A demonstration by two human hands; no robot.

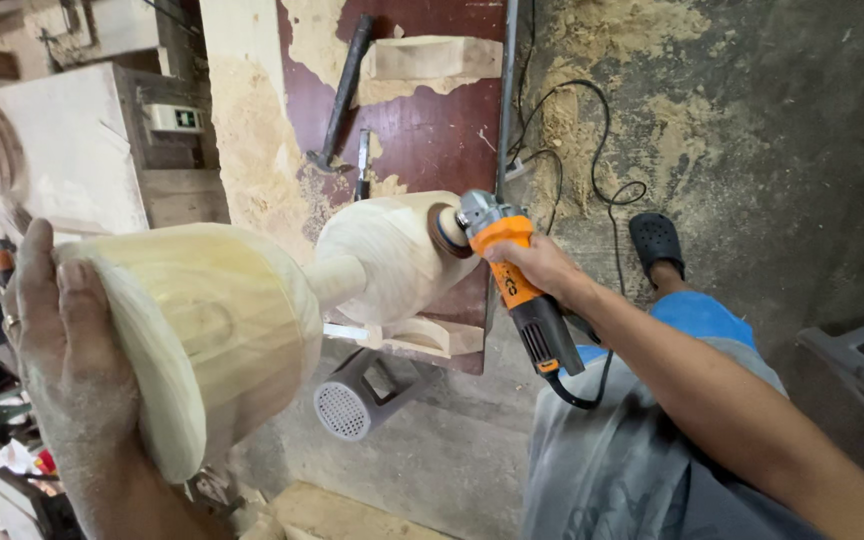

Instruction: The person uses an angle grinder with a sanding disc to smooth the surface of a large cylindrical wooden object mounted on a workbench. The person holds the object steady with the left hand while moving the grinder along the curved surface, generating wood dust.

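A pale, turned wooden piece (252,310), shaped like a dumbbell, lies roughly level in the air. Its near end is a broad drum with a flat face and faint grain lines, and this face rests against the left hand's palm. A short, thin neck runs away from that grip to a rounded, dusty far bulb. An angle grinder (512,285) with an orange and grey body and a black tail is clasped around its middle; ahead of that grip, its brown disc touches the bulb's far side. Its black cord hangs behind the grip.
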